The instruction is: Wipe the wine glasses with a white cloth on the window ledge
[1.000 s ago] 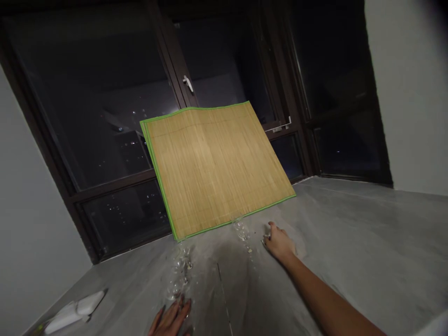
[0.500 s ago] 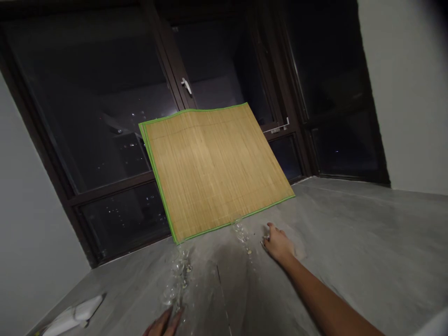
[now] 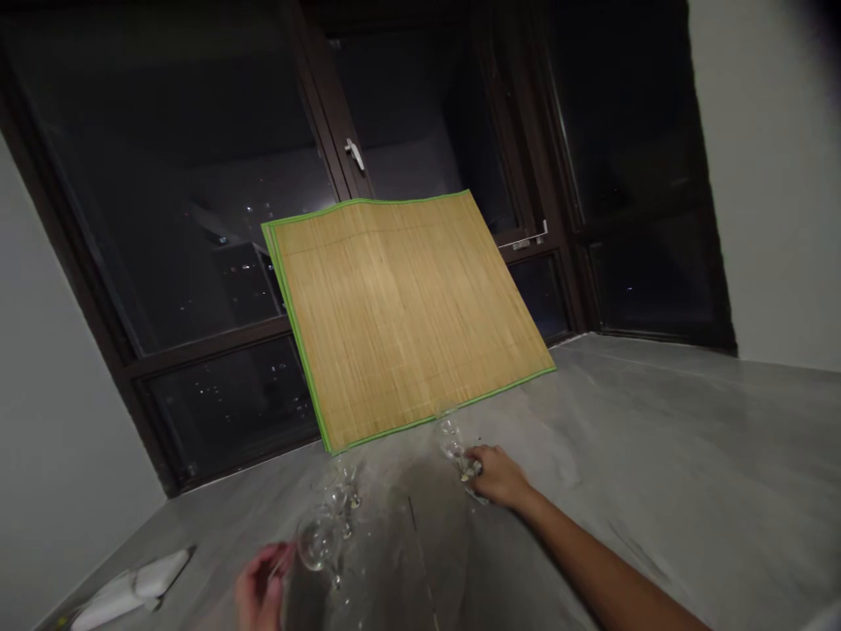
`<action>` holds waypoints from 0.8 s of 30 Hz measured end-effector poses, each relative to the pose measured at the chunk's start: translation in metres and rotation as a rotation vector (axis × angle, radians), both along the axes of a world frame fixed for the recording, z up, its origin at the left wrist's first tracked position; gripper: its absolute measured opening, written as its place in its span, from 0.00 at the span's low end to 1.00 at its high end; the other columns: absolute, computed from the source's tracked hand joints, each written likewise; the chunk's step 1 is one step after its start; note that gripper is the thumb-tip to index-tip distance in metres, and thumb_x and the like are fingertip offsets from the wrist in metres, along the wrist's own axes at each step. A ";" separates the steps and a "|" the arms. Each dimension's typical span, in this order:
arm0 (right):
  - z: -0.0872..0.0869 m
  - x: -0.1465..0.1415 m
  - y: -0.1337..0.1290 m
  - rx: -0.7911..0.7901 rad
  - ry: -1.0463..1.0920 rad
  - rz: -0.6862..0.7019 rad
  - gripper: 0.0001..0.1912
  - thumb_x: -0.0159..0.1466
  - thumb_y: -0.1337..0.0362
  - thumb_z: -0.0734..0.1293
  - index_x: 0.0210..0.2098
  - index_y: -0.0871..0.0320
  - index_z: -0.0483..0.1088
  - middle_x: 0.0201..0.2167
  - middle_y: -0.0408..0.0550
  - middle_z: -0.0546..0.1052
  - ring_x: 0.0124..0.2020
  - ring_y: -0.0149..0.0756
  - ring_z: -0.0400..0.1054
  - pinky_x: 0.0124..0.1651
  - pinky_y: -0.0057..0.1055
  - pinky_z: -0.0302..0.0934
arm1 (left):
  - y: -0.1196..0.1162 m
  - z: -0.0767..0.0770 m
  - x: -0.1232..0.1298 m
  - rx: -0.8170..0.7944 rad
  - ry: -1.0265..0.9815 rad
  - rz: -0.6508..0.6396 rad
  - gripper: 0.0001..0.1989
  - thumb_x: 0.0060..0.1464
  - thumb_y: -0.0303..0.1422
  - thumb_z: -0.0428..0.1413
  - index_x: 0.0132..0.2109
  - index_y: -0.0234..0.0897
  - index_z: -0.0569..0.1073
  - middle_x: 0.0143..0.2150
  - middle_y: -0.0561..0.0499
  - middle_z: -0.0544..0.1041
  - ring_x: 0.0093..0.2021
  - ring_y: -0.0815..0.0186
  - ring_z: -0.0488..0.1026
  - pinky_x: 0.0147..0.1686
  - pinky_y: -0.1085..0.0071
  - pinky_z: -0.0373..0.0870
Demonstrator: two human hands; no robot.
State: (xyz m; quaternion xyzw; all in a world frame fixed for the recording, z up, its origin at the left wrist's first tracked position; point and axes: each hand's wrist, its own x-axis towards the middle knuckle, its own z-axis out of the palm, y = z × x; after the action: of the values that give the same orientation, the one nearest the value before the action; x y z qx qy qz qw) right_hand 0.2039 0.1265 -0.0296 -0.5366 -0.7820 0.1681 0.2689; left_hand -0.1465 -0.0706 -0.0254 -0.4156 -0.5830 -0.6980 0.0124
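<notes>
My left hand [image 3: 263, 583] is at the lower edge, its fingers curled together. A thin clear edge shows at the fingers, but I cannot make out what it belongs to. Just right of the fingertips is a clear stemmed glass [image 3: 319, 539] with a round bowl. Behind it several more stemmed glasses [image 3: 340, 495] stand in a row, overlapping. My right hand [image 3: 496, 475] is closed around the lower part of another clear stemmed glass [image 3: 450, 436], near the mat's bottom edge. The fingers partly hide its stem and foot.
A bamboo mat [image 3: 407, 315] with green edging leans against the dark window [image 3: 184, 175]. White folded cloth or wrap [image 3: 135, 587] lies at the lower left of the grey surface [image 3: 631, 456]. A white wall [image 3: 781, 193] rises at right.
My right hand has moved left onto the stem of the glass by the mat. My left hand has moved left and up, its fingers now curled beside the nearest glass.
</notes>
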 end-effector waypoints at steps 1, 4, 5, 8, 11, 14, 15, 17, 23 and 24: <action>0.001 -0.001 -0.001 0.003 -0.005 0.008 0.23 0.52 0.64 0.67 0.48 0.54 0.74 0.47 0.49 0.77 0.51 0.42 0.66 0.48 0.29 0.57 | 0.011 0.007 -0.006 0.018 -0.132 -0.050 0.29 0.48 0.62 0.48 0.43 0.43 0.69 0.41 0.50 0.77 0.44 0.58 0.75 0.45 0.61 0.74; 0.000 -0.008 -0.007 0.017 -0.009 0.011 0.19 0.53 0.62 0.66 0.45 0.55 0.77 0.46 0.50 0.76 0.51 0.43 0.66 0.49 0.30 0.57 | 0.042 0.019 -0.008 -0.057 -0.363 -0.247 0.35 0.54 0.61 0.38 0.53 0.40 0.69 0.55 0.45 0.74 0.58 0.56 0.70 0.55 0.59 0.70; -0.001 -0.011 -0.009 0.024 -0.003 0.015 0.19 0.53 0.61 0.67 0.44 0.55 0.77 0.46 0.50 0.76 0.50 0.43 0.67 0.49 0.30 0.57 | 0.050 0.019 -0.005 -0.060 -0.441 -0.300 0.36 0.54 0.61 0.39 0.56 0.40 0.68 0.59 0.45 0.72 0.61 0.56 0.67 0.58 0.59 0.66; -0.006 -0.022 -0.014 0.061 0.035 0.042 0.19 0.55 0.55 0.67 0.43 0.54 0.77 0.44 0.51 0.76 0.49 0.44 0.67 0.48 0.31 0.58 | 0.063 0.012 0.005 -0.027 -0.741 -0.454 0.37 0.55 0.60 0.42 0.62 0.42 0.66 0.62 0.45 0.69 0.65 0.57 0.62 0.65 0.58 0.56; -0.011 -0.036 -0.018 0.105 0.036 0.049 0.19 0.57 0.50 0.66 0.42 0.53 0.77 0.43 0.50 0.77 0.49 0.45 0.67 0.47 0.32 0.58 | 0.064 0.004 0.010 -0.021 -0.913 -0.616 0.33 0.59 0.55 0.41 0.64 0.43 0.65 0.65 0.46 0.66 0.67 0.60 0.58 0.68 0.61 0.49; -0.012 -0.052 -0.021 0.127 0.010 0.027 0.17 0.59 0.52 0.65 0.41 0.53 0.78 0.42 0.50 0.77 0.49 0.45 0.67 0.47 0.32 0.58 | 0.063 0.001 0.011 -0.042 -0.946 -0.687 0.31 0.62 0.53 0.39 0.65 0.44 0.64 0.68 0.49 0.62 0.69 0.63 0.54 0.69 0.64 0.46; -0.011 -0.058 -0.021 0.131 0.007 0.021 0.16 0.59 0.53 0.64 0.41 0.53 0.78 0.42 0.50 0.77 0.49 0.45 0.67 0.47 0.32 0.58 | 0.063 0.001 0.012 -0.046 -0.950 -0.688 0.30 0.63 0.52 0.38 0.65 0.45 0.63 0.68 0.50 0.60 0.69 0.64 0.52 0.69 0.65 0.45; -0.010 -0.069 -0.021 0.128 0.003 0.005 0.17 0.60 0.54 0.63 0.42 0.54 0.77 0.43 0.51 0.77 0.49 0.44 0.67 0.48 0.32 0.58 | 0.064 0.001 0.014 -0.047 -0.953 -0.691 0.29 0.64 0.50 0.38 0.66 0.46 0.62 0.69 0.52 0.59 0.70 0.66 0.51 0.69 0.65 0.44; -0.003 -0.103 -0.014 0.066 -0.033 -0.028 0.15 0.59 0.56 0.64 0.40 0.54 0.79 0.43 0.53 0.78 0.48 0.46 0.69 0.46 0.33 0.58 | 0.061 0.002 0.018 -0.019 -0.952 -0.729 0.28 0.62 0.50 0.43 0.62 0.42 0.68 0.66 0.47 0.65 0.69 0.58 0.54 0.65 0.57 0.56; -0.002 -0.108 -0.013 0.056 -0.035 -0.032 0.15 0.59 0.57 0.64 0.39 0.54 0.79 0.43 0.53 0.78 0.48 0.47 0.70 0.45 0.33 0.59 | 0.060 0.002 0.019 -0.013 -0.949 -0.733 0.28 0.62 0.50 0.43 0.61 0.42 0.69 0.65 0.46 0.66 0.69 0.57 0.54 0.64 0.55 0.59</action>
State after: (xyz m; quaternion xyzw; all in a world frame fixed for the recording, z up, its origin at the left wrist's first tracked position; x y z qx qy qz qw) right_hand 0.0958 0.1135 -0.0312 -0.5443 -0.7823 0.1324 0.2726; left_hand -0.1276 -0.0107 -0.0230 -0.2327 -0.3478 -0.7625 -0.4935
